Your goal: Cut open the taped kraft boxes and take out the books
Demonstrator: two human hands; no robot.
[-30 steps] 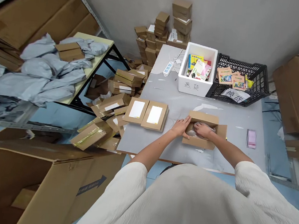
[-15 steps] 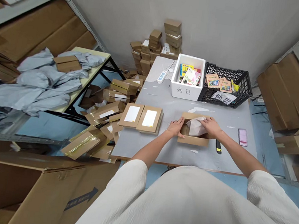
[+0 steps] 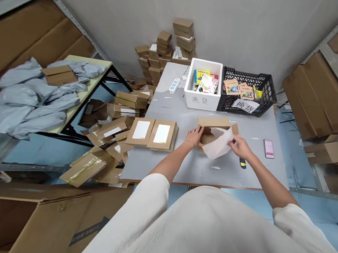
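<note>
An opened cardboard box (image 3: 213,122) lies on the grey table with its flaps up. My left hand (image 3: 193,137) grips the box at its left side, fingers over the edge. Between the closed fingers of my right hand (image 3: 241,147) is the edge of a thin white sheet (image 3: 220,145), perhaps packing foam or paper. The sheet hangs over the box's front and hides part of its inside. Just in front of my right hand lies a black and yellow box cutter (image 3: 242,163).
Flat boxes with white labels (image 3: 162,134) lie to the left. Behind stand a white foam bin (image 3: 201,101) and a black crate (image 3: 268,96) holding booklets. A phone (image 3: 268,148) lies at the right, a power strip (image 3: 174,86) at the back left. Loose cartons (image 3: 87,168) are heaped beside the table.
My right hand has pulled the white sheet up and toward me, out over the box's front edge. My left hand stays at the box's left side. The view has shifted slightly.
</note>
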